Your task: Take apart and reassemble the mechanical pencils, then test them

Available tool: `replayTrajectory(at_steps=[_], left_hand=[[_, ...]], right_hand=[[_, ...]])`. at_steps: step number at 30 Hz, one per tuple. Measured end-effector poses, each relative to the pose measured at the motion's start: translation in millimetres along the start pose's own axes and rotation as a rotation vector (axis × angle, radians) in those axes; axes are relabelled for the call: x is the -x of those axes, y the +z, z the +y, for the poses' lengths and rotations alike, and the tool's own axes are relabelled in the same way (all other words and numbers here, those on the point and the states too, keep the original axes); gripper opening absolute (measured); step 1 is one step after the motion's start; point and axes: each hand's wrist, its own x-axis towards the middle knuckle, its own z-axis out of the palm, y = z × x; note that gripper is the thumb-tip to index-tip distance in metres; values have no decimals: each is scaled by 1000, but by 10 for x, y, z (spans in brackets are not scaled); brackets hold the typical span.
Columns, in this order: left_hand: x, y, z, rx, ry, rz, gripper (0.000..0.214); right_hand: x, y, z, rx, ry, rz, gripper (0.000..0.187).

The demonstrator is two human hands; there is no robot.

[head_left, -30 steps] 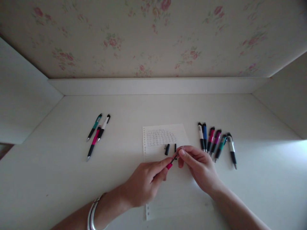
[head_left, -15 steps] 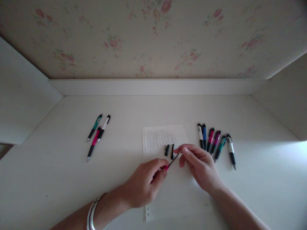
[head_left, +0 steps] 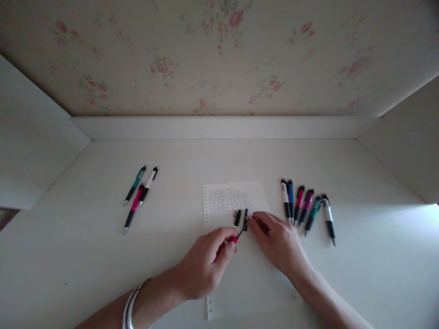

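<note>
My left hand (head_left: 207, 262) is closed around a pink pen barrel (head_left: 234, 239), most of it hidden in the fingers. A thin dark pen refill (head_left: 243, 229) sticks out of the barrel, slanting up to the right. At its far end, the thumb and index finger of my right hand (head_left: 276, 240) pinch the light-coloured tip. Whether a small part such as a spring sits there is too small to tell. Just beyond the fingertips, two black pen parts (head_left: 238, 218) lie on a sheet of lined paper (head_left: 219, 219) with handwriting at its top.
On the right of the white desk (head_left: 178, 164) lies a row of several pens, among them a purple pen (head_left: 306, 208) and a white pen (head_left: 328, 217). Three more pens lie at the left, including a pink pen (head_left: 135, 205). A flowered wall stands behind.
My right hand has moved left and slightly down, and its fingers have curled in closer around the refill's end. My left hand has stayed nearly in place.
</note>
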Motion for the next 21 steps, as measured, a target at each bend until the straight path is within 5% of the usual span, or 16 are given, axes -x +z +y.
replayTrajectory(at_steps=[6,9,14,17,21], left_hand=[[1,4,-1,43,-19,8,26],[-5,15,-8,78,-32,10,25],[-13,24,-20,114,26,3,24],[-9,23,-27,102,28,-2,26],[-3,22,-35,60,9,7,26]], right_hand=[[33,-41,2,-55,-63,99,18],[91,-79,-25,-129,-266,178,10],[121,-91,-104,-167,-627,7,42],[111,-76,-115,-191,-571,-15,39],[98,-91,-67,-228,-320,166,27]])
